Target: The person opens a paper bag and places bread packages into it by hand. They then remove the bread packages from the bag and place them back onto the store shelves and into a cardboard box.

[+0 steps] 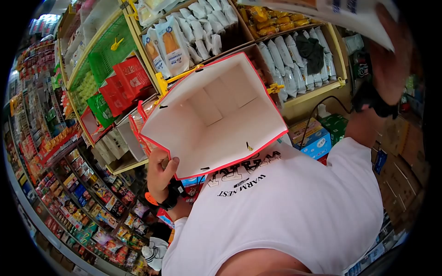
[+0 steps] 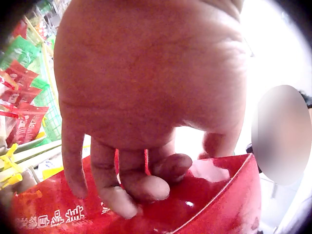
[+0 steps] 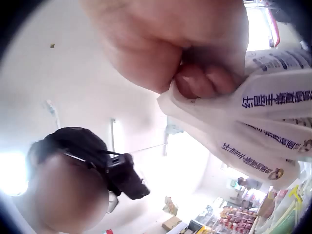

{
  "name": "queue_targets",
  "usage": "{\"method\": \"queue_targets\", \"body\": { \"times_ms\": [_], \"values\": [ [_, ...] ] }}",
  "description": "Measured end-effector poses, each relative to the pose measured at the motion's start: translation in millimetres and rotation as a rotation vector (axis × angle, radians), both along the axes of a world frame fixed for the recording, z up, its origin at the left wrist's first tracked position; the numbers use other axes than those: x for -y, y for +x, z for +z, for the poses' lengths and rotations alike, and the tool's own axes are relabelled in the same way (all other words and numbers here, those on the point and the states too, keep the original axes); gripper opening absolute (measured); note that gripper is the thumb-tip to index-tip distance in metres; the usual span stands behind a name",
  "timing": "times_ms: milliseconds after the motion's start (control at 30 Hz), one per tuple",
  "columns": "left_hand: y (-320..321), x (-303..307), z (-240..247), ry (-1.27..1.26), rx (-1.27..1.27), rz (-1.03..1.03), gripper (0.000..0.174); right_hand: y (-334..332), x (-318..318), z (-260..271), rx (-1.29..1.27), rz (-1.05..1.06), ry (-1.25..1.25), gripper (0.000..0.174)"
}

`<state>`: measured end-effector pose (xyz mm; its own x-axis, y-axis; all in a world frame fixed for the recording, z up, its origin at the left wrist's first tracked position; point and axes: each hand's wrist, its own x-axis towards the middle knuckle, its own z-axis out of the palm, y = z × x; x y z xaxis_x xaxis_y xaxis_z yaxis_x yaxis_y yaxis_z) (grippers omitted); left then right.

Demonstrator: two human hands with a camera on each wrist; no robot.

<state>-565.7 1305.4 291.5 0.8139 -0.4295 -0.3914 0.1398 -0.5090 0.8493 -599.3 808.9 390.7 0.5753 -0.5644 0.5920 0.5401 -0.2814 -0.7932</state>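
My left hand (image 1: 160, 174) grips the rim of a red paper bag (image 1: 207, 106), thumb on the white inside and fingers on the glossy red outside. The bag's mouth faces the head camera, and only bare white walls and bottom show in it. In the left wrist view the curled fingers (image 2: 146, 187) lie against the red side with white lettering. My right hand (image 1: 391, 60) is raised at the upper right, pinching several white snack packets (image 3: 234, 122) with blue print by their ends. In the head view, part of the packets is cut off by the top edge.
Behind the bag, a shelf carries boxes of white packets (image 1: 287, 64) and yellow-wrapped snacks (image 1: 271, 20). A dark cloth (image 1: 311, 53) lies on the packets. Red pouches (image 1: 131, 78) sit to the left, and a blue box (image 1: 313, 140) stands below the shelf.
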Motion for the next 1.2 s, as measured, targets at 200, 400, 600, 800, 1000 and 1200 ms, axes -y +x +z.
{"method": "queue_targets", "body": {
  "times_ms": [200,400,600,800,1000,1200],
  "values": [
    [12,28,12,0.062,0.113,-0.09,0.023,-67,44,46,-0.266,0.057,-1.291,0.049],
    [14,58,34,-0.104,0.12,-0.092,0.019,-30,-57,17,-0.232,0.755,0.341,0.047],
    [13,42,23,-0.023,0.204,-0.181,0.024,-31,-109,54,-0.579,0.934,0.273,0.034],
    [-7,49,21,-0.152,0.292,-0.082,0.028,-24,-107,47,-0.212,1.293,0.017,0.032],
    [-1,40,21,-0.155,0.306,-0.131,0.031,-14,-125,34,-0.511,1.178,-0.005,0.031],
    [-6,19,8,-0.128,0.274,-0.117,0.026,16,-116,-25,-0.962,1.02,0.113,0.031]
  ]
}}
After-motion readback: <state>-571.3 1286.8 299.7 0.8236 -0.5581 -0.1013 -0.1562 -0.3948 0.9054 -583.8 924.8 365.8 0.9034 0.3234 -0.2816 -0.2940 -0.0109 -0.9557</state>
